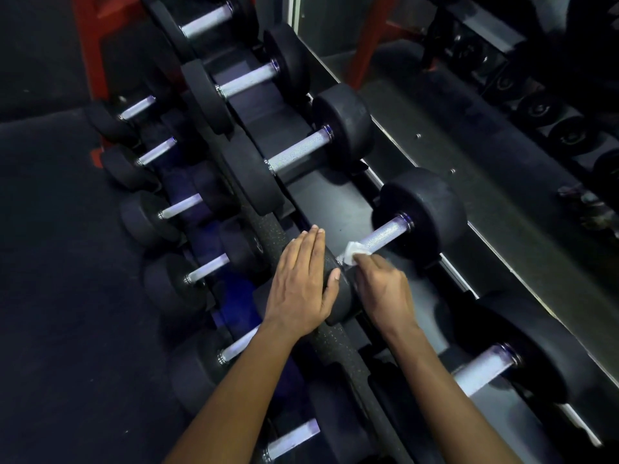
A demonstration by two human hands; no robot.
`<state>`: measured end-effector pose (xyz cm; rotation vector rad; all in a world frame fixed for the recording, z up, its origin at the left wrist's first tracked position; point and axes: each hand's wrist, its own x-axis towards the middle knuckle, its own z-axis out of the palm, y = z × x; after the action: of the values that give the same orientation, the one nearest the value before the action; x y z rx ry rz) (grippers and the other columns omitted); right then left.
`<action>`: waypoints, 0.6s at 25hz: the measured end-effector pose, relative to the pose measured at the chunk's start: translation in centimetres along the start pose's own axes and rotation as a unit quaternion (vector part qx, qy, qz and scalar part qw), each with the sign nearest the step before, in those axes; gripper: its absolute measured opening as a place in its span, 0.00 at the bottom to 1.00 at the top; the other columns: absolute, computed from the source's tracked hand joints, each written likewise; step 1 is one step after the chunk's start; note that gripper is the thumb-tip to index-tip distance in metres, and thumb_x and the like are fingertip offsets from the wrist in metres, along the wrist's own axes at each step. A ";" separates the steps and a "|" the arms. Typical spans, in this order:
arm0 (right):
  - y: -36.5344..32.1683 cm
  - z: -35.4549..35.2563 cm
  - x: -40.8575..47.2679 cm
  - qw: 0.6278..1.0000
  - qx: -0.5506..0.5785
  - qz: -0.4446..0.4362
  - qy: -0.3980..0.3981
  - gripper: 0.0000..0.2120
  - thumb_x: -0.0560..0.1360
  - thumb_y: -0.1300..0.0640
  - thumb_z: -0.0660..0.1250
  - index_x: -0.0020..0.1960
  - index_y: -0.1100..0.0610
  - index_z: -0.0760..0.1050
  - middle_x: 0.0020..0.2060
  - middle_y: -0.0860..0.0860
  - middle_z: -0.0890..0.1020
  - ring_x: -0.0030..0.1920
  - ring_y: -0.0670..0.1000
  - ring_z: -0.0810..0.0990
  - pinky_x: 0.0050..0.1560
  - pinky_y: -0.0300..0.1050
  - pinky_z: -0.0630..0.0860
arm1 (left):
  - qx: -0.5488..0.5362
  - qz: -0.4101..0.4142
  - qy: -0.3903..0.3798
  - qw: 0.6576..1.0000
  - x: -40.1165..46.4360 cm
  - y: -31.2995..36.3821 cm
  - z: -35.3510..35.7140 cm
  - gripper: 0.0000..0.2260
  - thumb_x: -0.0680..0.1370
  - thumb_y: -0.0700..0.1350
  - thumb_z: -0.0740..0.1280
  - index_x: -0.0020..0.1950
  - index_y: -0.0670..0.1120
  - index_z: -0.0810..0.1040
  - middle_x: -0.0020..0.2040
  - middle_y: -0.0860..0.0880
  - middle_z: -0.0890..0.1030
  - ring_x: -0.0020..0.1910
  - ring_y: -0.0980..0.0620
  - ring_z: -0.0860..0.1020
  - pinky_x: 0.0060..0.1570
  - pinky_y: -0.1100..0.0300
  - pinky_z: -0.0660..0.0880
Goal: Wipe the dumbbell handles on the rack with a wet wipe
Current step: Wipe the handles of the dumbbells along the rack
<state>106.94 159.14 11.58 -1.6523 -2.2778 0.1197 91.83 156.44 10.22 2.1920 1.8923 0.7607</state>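
Observation:
A black dumbbell lies across the rack's upper tier, and its knurled steel handle [385, 236] runs between two round black heads. My right hand [383, 289] pinches a crumpled white wet wipe [355, 253] against the near end of that handle. My left hand [299, 283] rests flat, fingers straight, on the dumbbell's near head [338, 301], thumb on its inner face. Other dumbbells with pale handles sit on the same tier, one beyond [298, 150] and one closer [482, 370].
A lower tier at left holds several smaller dumbbells [181, 207]. A speckled black rail [330, 349] runs along the rack's front edge. A mirror [485, 135] backs the rack at right. Red frame posts [88, 45] stand at the far left over dark floor matting.

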 end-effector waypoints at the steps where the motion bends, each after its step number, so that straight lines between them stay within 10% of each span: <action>1: 0.3 0.1 0.3 1.000 0.004 0.020 0.017 0.06 0.69 0.67 0.68 0.46 0.61 0.76 0.37 0.59 0.78 0.29 0.63 0.77 0.25 0.53 0.75 | 0.000 0.000 0.001 1.000 0.0 0.0 0.0 0.26 0.80 0.51 0.53 0.73 0.36 0.63 0.72 0.39 0.66 0.72 0.44 0.64 0.72 0.51 0.59; 15: 3.6 -0.8 2.1 0.982 0.067 0.158 0.074 0.03 0.73 0.64 0.65 0.46 0.63 0.72 0.37 0.63 0.80 0.35 0.66 0.78 0.33 0.49 0.68 | -0.008 0.000 0.001 1.000 0.1 0.0 0.1 0.26 0.80 0.52 0.53 0.73 0.36 0.63 0.72 0.39 0.66 0.72 0.43 0.64 0.71 0.49 0.61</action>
<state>109.92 162.22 11.91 -1.8714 -1.8442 0.2093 91.85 156.56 10.14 2.1816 1.8808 0.7752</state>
